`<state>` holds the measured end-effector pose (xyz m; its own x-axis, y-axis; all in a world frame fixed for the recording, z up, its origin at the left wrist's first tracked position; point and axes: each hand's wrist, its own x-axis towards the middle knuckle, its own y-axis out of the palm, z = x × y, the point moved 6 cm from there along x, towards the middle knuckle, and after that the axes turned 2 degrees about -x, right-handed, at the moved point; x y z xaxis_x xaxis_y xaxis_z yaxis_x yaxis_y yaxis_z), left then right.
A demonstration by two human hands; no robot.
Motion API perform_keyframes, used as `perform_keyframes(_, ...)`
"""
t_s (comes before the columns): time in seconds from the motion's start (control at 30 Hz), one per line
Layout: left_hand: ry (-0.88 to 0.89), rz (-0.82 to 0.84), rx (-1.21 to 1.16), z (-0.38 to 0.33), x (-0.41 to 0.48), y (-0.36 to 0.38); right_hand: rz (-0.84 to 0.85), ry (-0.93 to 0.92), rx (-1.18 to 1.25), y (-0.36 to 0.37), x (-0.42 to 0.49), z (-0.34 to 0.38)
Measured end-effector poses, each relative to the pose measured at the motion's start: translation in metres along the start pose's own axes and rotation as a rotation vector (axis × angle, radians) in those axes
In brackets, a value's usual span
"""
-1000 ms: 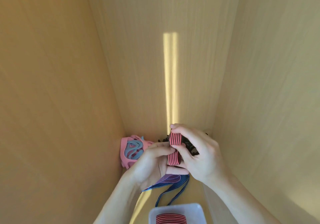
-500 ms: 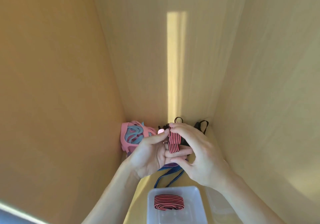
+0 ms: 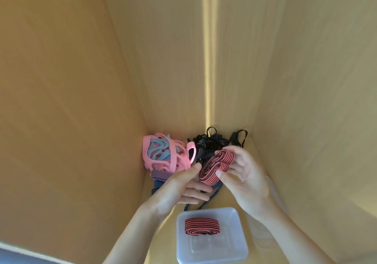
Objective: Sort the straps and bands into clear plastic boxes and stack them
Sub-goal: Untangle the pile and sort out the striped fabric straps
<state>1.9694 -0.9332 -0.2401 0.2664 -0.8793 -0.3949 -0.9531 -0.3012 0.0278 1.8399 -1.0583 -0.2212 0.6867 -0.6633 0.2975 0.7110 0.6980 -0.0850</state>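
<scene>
A folded red-and-black striped band (image 3: 216,164) is held between both hands above the wooden shelf floor. My right hand (image 3: 243,175) curls round its far end, and my left hand (image 3: 181,186) pinches its near end with thumb and fingers. Below them a clear plastic box (image 3: 212,249) holds one folded red-and-black striped band (image 3: 202,226). A blue striped strap (image 3: 206,201) trails on the floor under my hands.
A heap of pink and light blue bands (image 3: 163,153) fills the back left corner. A tangle of black straps (image 3: 214,142) lies at the back. A second clear box (image 3: 263,229) stands right of the first. Wooden walls close in on three sides.
The band in my hands has gone from upright to slanted and lies more folded. The view has tilted down, showing more of the box and the black straps.
</scene>
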Motion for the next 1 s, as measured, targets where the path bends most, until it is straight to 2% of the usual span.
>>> perform_keyframes(0.03,0.035,-0.029,-0.001,0.002,-0.004,0.003,-0.029,0.044,0.138,-0.001,-0.005,-0.007)
perform_keyframes(0.1,0.105,-0.04,-0.026,0.01,-0.008,0.006,-0.054,0.121,0.263,0.001,-0.016,-0.013)
perform_keyframes(0.27,0.198,-0.18,0.059,0.029,-0.023,0.012,-0.07,0.302,0.317,0.016,-0.046,-0.037)
perform_keyframes(0.37,0.234,-0.233,0.148,0.042,-0.03,0.012,-0.012,0.332,0.195,0.018,-0.061,-0.041)
perform_keyframes(0.57,0.409,-0.337,0.477,0.049,-0.049,0.012,0.244,0.281,-0.279,0.011,-0.08,-0.04)
perform_keyframes(0.73,0.484,-0.343,0.646,0.066,-0.056,0.02,0.347,0.331,-0.297,0.014,-0.09,-0.045)
perform_keyframes(1.0,0.512,-0.359,0.889,0.091,-0.066,0.035,0.442,0.481,-0.233,0.022,-0.108,-0.057)
